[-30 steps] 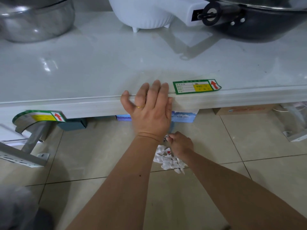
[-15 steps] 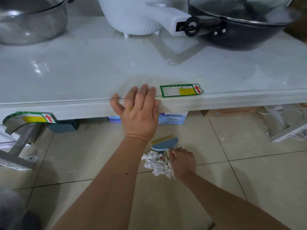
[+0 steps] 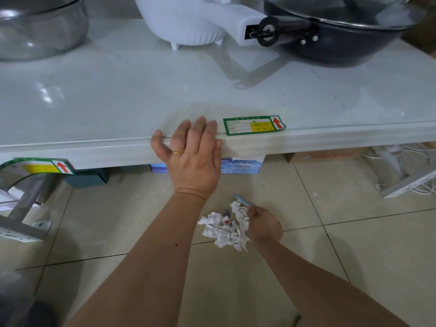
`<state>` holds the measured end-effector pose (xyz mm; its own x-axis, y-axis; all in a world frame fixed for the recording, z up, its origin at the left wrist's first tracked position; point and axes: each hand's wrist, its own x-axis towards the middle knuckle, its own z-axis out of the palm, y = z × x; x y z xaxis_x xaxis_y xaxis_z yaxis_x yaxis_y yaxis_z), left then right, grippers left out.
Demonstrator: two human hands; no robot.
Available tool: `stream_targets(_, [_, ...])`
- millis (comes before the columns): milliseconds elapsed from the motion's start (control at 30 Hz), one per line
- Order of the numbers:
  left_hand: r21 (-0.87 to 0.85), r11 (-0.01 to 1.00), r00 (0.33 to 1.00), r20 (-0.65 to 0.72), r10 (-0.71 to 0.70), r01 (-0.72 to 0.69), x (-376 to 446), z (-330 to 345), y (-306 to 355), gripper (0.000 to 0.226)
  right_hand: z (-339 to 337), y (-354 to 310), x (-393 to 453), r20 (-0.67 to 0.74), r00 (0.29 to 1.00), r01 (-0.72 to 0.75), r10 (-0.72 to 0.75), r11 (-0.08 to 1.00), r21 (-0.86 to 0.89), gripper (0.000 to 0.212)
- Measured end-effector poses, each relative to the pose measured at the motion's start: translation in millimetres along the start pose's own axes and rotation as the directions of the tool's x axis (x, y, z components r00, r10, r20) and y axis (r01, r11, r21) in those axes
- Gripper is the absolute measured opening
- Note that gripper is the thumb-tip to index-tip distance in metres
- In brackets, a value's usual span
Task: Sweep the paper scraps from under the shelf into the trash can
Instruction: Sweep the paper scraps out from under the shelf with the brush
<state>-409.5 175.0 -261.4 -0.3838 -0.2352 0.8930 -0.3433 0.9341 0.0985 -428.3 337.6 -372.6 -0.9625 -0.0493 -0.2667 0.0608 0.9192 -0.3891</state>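
Red arrows on shelf labels [image 3: 253, 125]; text unreadable.

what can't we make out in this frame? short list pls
- Trash can: nowhere in the head view.
- Blue tool: only its tip shows past the right hand, which hides the rest.
- Price label on the shelf: print too small to read.
- Blue box under the shelf: its top is cut off by the shelf edge, and the left hand covers its middle.
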Motion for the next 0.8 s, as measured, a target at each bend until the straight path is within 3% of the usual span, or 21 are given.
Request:
stream_targets(200, [-0.001, 1.0, 1.0, -0.007, 0.001, -0.001, -1, 1, 0, 0.032, -7, 19, 3, -0.124, 0.992, -0.012, 0.026, 0.994, 0.111, 0.041])
stream_targets(467, [-0.001, 1.0, 1.0, -0.021, -0.001, 0.001, -2, 4, -1, 0.033, 1, 72, 18, -0.096, 0.976, -0.188, 0.198, 0.976, 0.108, 0.042])
stream_targets(600, [-0.001, 1.0, 0.999, -0.033, 0.001, -0.001, -2, 5, -1, 0.033, 16, 86, 18, -0.055, 0.97, -0.233, 0.238, 0.969, 0.081, 0.044])
stream_targets(800, [0.003, 1.0, 0.998, -0.063, 0.006, -0.006, -2, 7, -2, 0.032, 25, 91, 13, 0.134, 0.94, -0.329, 0.313, 0.938, 0.114, 0.045])
